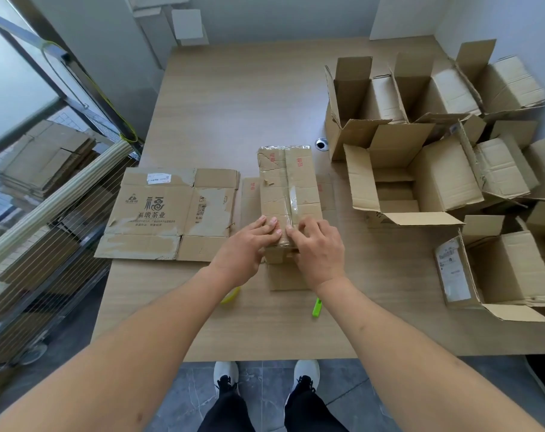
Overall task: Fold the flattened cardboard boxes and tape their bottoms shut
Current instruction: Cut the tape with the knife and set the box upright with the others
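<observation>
A folded cardboard box [288, 182] stands bottom-up in the middle of the table, with clear tape running along its centre seam. My left hand [244, 251] lies flat on the near end of that bottom, fingers pressing beside the seam. My right hand [318, 247] presses on the tape at the same near edge, fingers bent. A flattened box [168, 213] with printed characters lies to the left on the table. A yellow tape roll [230, 296] peeks out under my left wrist. A green cutter [317, 307] lies near my right wrist.
Several open folded boxes [420, 169] crowd the right side of the table [233, 98]. A stack of flat cardboard [43, 160] sits on a wire cart [56, 244] at the left. A round cable hole [322, 144] is behind the box.
</observation>
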Tool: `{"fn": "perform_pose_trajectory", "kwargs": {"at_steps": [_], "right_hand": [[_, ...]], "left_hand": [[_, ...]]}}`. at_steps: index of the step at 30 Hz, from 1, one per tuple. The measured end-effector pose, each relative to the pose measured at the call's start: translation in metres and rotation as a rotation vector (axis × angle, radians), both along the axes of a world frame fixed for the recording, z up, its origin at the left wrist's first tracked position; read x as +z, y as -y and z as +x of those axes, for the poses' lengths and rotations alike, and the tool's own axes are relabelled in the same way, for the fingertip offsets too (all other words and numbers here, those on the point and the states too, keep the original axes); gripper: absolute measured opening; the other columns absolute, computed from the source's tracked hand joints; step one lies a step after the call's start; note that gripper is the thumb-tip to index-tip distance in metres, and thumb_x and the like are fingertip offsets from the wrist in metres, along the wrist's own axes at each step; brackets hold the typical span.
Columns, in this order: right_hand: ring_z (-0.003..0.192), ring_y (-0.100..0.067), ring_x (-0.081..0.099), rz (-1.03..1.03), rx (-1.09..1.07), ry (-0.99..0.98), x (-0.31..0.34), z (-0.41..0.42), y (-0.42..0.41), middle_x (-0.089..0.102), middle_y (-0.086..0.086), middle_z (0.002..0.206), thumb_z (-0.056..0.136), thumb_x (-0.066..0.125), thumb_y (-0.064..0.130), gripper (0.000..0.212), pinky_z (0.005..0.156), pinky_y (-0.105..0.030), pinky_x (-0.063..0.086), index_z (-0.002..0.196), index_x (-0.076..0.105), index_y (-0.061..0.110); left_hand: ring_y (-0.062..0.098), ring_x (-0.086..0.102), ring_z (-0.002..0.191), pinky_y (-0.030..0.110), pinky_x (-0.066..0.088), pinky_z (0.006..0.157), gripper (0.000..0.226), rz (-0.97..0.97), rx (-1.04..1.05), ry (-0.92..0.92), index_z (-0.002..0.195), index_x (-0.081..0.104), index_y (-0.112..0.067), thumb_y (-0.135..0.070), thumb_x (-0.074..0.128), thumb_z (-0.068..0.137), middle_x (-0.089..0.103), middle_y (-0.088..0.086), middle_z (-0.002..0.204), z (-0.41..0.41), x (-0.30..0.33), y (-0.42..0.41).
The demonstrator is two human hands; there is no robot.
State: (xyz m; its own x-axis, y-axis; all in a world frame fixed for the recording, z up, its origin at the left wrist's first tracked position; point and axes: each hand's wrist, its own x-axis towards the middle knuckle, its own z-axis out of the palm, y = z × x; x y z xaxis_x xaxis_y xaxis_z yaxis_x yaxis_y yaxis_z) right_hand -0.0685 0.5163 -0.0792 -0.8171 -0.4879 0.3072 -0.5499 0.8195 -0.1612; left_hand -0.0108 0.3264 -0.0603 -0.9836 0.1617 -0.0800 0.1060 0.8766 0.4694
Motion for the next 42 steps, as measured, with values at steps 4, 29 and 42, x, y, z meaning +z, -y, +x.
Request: {"fn": "perform_pose_trajectory", "kwargs": {"at_steps": [4,29,42], "right_hand": [[0.098,-0.028,0.054,0.088,-0.142,0.144,0.012,0.004,0.017,0.054,-0.005,0.109,0.052,0.091,0.055,0.066,0.08,-0.04,0.043,0.104,0.06,0.027],[0.152,-0.052,0.006,-0.056,-0.753,0.738,0.056,-0.031,0.077,-0.004,-0.035,0.162,0.059,0.08,0.074,0.13,0.124,-0.06,0.007,0.153,-0.004,0.045],[0.141,-0.042,0.029,-0.226,-0.52,0.578,0.093,-0.034,0.047,0.035,-0.024,0.142,0.054,0.077,0.076,0.119,0.124,-0.057,0.007,0.15,0.012,0.053]], "left_hand": [[0.011,0.019,0.158,0.036,0.036,0.122,0.085,0.03,-0.036,0.077,0.155,0.047,-0.024,0.022,0.051,0.084,0.028,-0.012,0.167,-0.004,0.005,0.007],[0.024,0.029,0.155,0.039,0.038,0.117,0.066,-0.079,0.049,0.236,0.161,0.033,-0.015,-0.001,0.047,0.098,0.016,-0.001,0.173,-0.045,0.032,0.083],[0.029,0.027,0.155,0.041,0.03,0.122,0.06,-0.044,0.25,0.228,0.163,0.024,-0.008,-0.014,0.045,0.106,0.018,0.007,0.172,-0.056,0.063,0.109]]}}
